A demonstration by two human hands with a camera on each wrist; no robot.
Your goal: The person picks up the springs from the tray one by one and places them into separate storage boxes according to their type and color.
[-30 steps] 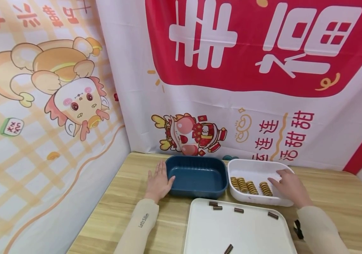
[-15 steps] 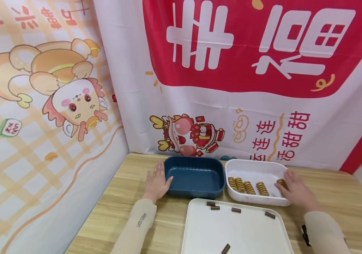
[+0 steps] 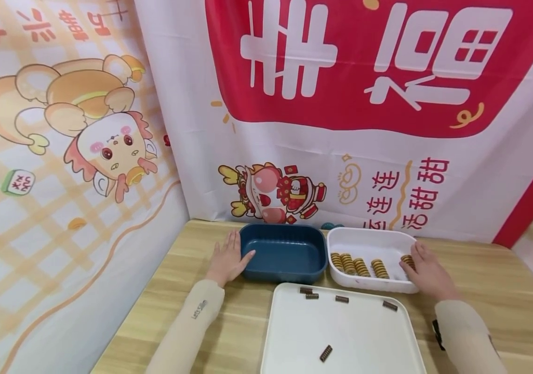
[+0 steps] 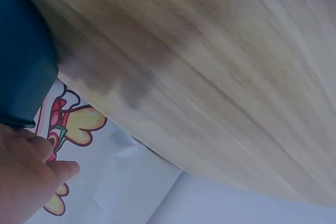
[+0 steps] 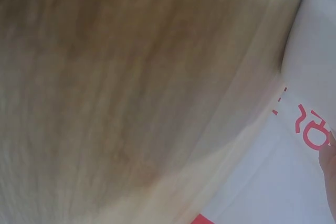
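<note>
On the table, a dark blue rectangular bin [image 3: 285,254] stands beside a white bin [image 3: 364,283]. My left hand [image 3: 227,259] rests against the blue bin's left side, fingers straight and thumb over the rim. At the white bin's right end, my right hand [image 3: 431,272] lies along the outside with its thumb over the rim. Several ridged yellow-brown pieces, like stacked cookies [image 3: 380,268], lie inside the white bin. One more such piece [image 3: 408,261] is partly hidden by the right thumb. In the left wrist view, the left hand [image 4: 26,177] touches the blue bin [image 4: 26,56].
A white tray [image 3: 341,332] lies in front of the bins. Several small dark brown ridged pieces [image 3: 325,353] are scattered on it. Printed cloth [image 3: 266,145] hangs behind the wooden table [image 3: 495,291], and another cloth [image 3: 75,197] hangs at left.
My right hand has left the inside of the white bin for its right end. Another ridged yellow-brown piece now shows there. The left hand stays at the blue bin.
</note>
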